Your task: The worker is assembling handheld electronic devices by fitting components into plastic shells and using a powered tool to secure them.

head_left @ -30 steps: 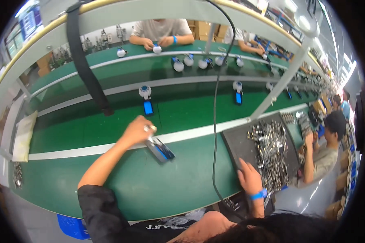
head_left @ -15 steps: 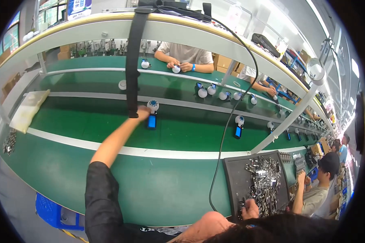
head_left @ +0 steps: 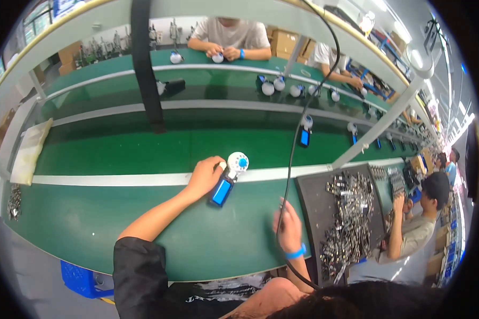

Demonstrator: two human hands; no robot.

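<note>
My left hand (head_left: pixel 206 178) is closed on a device with a round white head (head_left: pixel 238 161), a blue centre and a black body bearing a blue panel (head_left: pixel 221 192). It is held tilted over the white strip at the near edge of the belt. To its right my right hand (head_left: pixel 289 226), wearing a blue wristband, is raised above the green bench beside the parts tray. Its fingers are drawn together and somewhat blurred; whatever they pinch is too small to make out. A black cable (head_left: pixel 288 181) hangs across the view in front of this hand.
A dark tray (head_left: pixel 315 212) heaped with small metal parts (head_left: pixel 348 223) lies at the right. Similar devices (head_left: pixel 305 132) stand along the green belt (head_left: pixel 117 154). A foam sheet (head_left: pixel 32 151) is at the left. Co-workers sit opposite and at the right. A slanted post (head_left: pixel 380 118) rises nearby.
My left hand has brought the device off the belt toward me and tilted it. My right hand has left the parts tray and moved up and left. The view has shifted.
</note>
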